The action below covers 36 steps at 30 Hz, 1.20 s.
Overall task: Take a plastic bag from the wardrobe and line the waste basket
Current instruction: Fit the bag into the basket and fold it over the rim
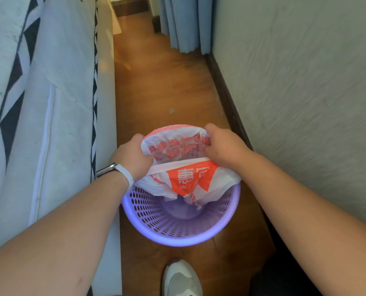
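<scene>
A purple perforated waste basket stands on the wooden floor between a bed and a wall. A white plastic bag with orange-red print hangs over its far half, its mouth spread open and its bottom dangling inside the basket. My left hand, with a white-strapped watch at the wrist, grips the bag's left edge. My right hand grips the bag's right edge near the far rim. The far rim of the basket is hidden under the bag.
A bed with a white, black-patterned cover runs along the left. A textured wall with a dark baseboard runs along the right. Blue curtains hang at the far end. My white shoe stands just below the basket.
</scene>
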Motion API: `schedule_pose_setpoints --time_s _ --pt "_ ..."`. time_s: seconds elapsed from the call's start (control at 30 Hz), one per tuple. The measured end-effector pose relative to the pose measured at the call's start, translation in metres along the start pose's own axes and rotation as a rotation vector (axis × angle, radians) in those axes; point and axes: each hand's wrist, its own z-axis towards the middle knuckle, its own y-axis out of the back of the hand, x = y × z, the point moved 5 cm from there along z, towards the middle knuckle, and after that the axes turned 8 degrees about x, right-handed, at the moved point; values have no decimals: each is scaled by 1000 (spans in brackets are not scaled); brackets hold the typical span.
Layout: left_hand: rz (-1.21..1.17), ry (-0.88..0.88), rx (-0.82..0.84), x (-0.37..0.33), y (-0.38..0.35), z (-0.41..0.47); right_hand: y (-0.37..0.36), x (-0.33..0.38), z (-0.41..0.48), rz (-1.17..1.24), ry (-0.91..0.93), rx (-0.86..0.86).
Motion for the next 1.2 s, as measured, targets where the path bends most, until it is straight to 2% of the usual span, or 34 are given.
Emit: schedule_pose_setpoints --time_s 0.1,0.17,0.33,0.4,0.47,0.53,0.73,1.0,1.2 --pt "-125 10 32 1 1 -11 1 0 -10 95 -7 -41" --pt "-129 -44 45 -4 4 -16 2 1 -24 151 20 -68" --pt "181 -357 -48 -41 19 -40 8 10 -66 3 174 -187" --pt "238 -415 70 -49 16 -56 5 12 -80 -98 195 -129" --pt "264 -393 257 -46 10 -73 0 11 -92 -185 188 -62" --pt "317 -364 370 -38 4 -86 -4 9 -102 -224 184 -30" --pt "406 -386 349 -44 12 -99 -8 8 -134 -306 233 -1" --pt "534 -333 637 -29 -11 -133 -16 5 -160 -255 314 155" --pt "550 -409 544 -27 -14 -125 -17 3 -153 -219 345 105"
